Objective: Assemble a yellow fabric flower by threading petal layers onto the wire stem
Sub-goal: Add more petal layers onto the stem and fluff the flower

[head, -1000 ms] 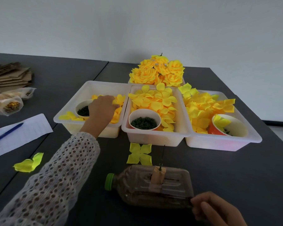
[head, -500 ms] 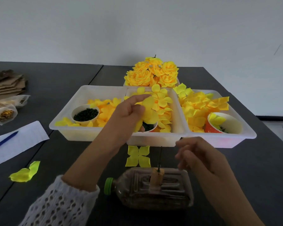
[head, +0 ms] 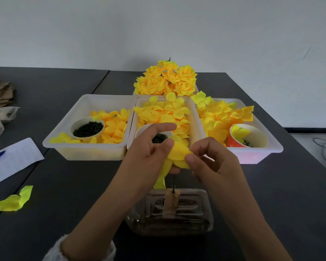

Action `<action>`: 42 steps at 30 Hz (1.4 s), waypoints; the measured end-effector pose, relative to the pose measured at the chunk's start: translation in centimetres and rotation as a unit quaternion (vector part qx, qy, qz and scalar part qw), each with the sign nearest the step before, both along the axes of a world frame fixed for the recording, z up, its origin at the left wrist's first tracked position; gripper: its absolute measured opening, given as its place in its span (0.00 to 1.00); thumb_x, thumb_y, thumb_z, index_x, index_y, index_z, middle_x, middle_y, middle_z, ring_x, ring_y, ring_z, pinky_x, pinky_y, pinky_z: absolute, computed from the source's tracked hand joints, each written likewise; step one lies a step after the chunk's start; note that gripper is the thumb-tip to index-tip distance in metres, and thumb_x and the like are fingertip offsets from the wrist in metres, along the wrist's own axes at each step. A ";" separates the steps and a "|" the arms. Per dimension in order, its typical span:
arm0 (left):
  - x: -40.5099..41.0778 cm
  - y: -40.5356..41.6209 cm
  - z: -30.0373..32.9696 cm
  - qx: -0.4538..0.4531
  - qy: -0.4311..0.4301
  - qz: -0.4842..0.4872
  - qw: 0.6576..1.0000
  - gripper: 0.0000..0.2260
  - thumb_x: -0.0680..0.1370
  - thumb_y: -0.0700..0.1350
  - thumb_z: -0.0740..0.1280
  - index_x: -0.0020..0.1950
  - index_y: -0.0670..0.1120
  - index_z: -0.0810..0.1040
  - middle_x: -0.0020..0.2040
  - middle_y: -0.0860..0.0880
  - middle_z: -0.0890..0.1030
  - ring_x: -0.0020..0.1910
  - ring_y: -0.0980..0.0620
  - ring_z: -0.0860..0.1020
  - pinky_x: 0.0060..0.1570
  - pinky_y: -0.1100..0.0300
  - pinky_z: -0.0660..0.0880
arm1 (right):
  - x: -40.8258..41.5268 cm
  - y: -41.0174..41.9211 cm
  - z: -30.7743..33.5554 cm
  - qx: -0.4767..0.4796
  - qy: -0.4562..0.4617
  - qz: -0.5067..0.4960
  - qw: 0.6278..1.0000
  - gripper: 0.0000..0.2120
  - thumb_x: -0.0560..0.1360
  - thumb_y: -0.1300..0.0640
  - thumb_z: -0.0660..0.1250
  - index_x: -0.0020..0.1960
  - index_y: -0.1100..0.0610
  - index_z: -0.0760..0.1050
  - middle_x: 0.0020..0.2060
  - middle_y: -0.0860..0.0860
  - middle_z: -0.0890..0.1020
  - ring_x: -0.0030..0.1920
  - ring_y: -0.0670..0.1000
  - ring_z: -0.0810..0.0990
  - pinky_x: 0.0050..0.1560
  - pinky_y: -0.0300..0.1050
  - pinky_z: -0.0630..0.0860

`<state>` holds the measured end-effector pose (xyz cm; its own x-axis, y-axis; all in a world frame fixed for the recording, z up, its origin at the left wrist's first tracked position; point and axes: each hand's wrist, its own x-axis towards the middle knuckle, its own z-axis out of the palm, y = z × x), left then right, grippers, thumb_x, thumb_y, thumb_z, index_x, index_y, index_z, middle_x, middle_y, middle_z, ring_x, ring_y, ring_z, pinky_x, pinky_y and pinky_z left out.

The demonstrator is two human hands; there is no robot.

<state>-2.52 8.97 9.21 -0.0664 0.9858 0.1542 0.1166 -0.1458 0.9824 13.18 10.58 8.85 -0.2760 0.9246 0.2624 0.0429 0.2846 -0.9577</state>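
A yellow fabric petal layer (head: 178,152) hangs between both hands just above the thin dark wire stem (head: 174,183). My left hand (head: 149,153) pinches its left side with thumb and fingers. My right hand (head: 213,162) pinches its right edge. The stem stands upright, taped to a clear plastic bottle (head: 169,211) lying on its side on the dark table. Part of a second yellow petal piece (head: 161,182) shows on the table below my left hand.
Three white trays (head: 87,151) of yellow petals stand behind the hands, each holding a cup of dark green bits (head: 88,129). Finished yellow flowers (head: 166,80) sit at the back. A loose petal (head: 13,201) and paper with a pen (head: 11,159) lie at left.
My left hand carried the petal layer from the middle tray down toward the stem. My right hand rose from the bottle's end and took hold of the petal's other side.
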 end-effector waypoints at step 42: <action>1.5 -0.4 0.6 -0.036 -0.328 -0.018 0.944 0.20 0.68 0.41 0.75 0.58 0.47 0.76 0.45 0.47 0.84 0.41 0.50 0.83 0.35 0.59 0.79 | 0.1 -0.3 -0.1 -0.242 0.275 0.148 0.919 0.09 0.64 0.52 0.77 0.39 0.55 0.80 0.31 0.50 0.73 0.31 0.46 0.71 0.28 0.38 0.69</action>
